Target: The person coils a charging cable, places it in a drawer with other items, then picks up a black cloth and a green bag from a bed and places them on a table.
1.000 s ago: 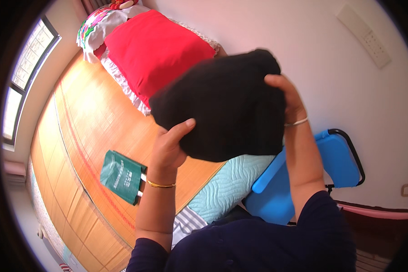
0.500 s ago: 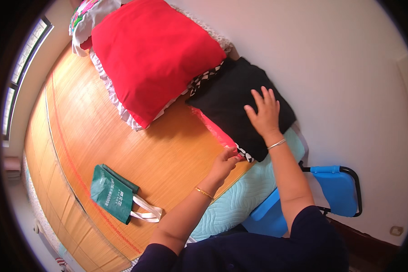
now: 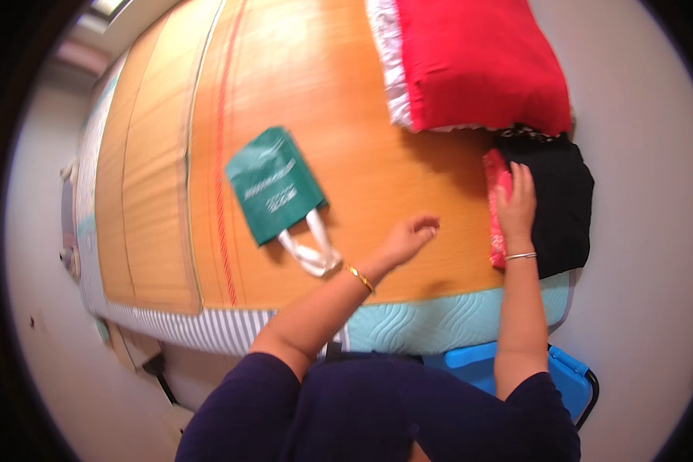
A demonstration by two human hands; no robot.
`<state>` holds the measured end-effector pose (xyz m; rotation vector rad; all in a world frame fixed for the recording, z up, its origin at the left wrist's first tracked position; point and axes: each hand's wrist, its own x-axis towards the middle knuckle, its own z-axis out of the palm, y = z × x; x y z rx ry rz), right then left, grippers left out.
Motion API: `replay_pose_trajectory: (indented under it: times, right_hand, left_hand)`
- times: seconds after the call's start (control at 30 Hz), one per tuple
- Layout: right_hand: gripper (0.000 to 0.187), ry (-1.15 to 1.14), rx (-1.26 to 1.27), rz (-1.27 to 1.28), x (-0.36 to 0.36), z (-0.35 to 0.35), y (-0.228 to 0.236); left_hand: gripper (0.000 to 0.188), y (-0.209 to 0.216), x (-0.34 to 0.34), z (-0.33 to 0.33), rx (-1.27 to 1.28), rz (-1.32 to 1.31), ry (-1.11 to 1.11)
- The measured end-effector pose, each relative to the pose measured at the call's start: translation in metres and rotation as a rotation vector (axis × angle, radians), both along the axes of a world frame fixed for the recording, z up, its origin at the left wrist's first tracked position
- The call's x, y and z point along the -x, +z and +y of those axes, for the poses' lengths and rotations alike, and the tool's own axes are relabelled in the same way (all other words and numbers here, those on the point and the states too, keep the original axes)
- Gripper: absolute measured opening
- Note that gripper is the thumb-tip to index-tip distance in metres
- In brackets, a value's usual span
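Observation:
My right hand (image 3: 518, 204) lies with fingers stretched out on a black folded cloth (image 3: 560, 204), near its left edge. Along that edge shows a strip of red patterned fabric (image 3: 494, 223), partly under my hand. My left hand (image 3: 412, 240) is in the air above the woven mat, its fingers curled in and nothing visible between them. Nearest to it is a green tote bag (image 3: 273, 189) with white handles, lying flat on the mat. A big red cushion or folded bedding (image 3: 481, 69) with a white ruffled edge lies just beyond the black cloth.
The orange-brown woven mat (image 3: 339, 100) covers most of the bed, with a light blue quilted mattress edge (image 3: 431, 327) at the front. A blue chair (image 3: 570, 389) with a black frame stands close at the right. A white wall borders the bed on the right.
The view has swung left. My right hand has shifted to the black cloth's left edge, where red fabric shows. My left hand has let go of the cloth's corner and moved left.

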<state>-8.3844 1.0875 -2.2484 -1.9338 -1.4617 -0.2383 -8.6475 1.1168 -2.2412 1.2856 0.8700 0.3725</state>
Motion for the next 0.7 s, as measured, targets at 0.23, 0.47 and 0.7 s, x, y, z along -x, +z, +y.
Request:
replay_pose_trajectory:
  times: [0.23, 0.47, 0.7]
  right_hand:
    - [0.048, 0.361, 0.543, 0.851, 0.287, 0.028, -0.035]
    - [0.025, 0.523, 0.507, 0.996, 0.36, 0.028, -0.018]
    - [0.015, 0.796, 0.21, 0.673, 0.382, -0.068, 0.098]
  left_hand:
    - [0.025, 0.016, 0.18, 0.028, -0.638, 0.354, 0.435]
    - [0.03, -0.017, 0.313, 0.004, -0.482, 0.244, 0.842]
    - [0.062, 0.008, 0.354, 0.016, 0.457, -0.028, 0.59]
